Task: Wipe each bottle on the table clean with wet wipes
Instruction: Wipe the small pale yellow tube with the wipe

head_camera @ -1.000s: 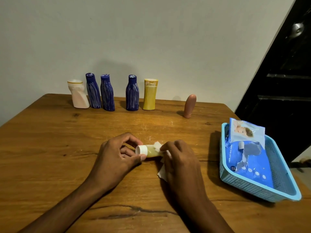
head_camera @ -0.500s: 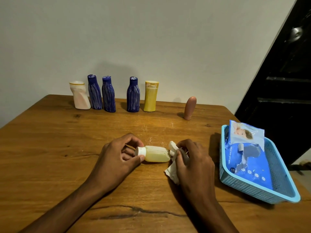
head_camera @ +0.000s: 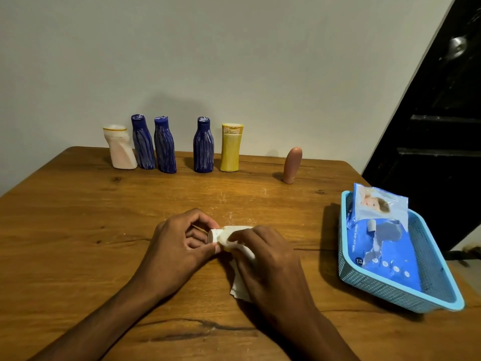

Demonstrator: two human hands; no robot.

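Two hands meet at the table's centre in your head view. Your left hand curls around the white cap end of the small yellow bottle, thumb and fingertips pinching it while it lies on its side. Your right hand is closed over the bottle's body, pressing a white wet wipe against it. Six other bottles stand along the far edge. Right of you, the blue basket holds the wipes pack
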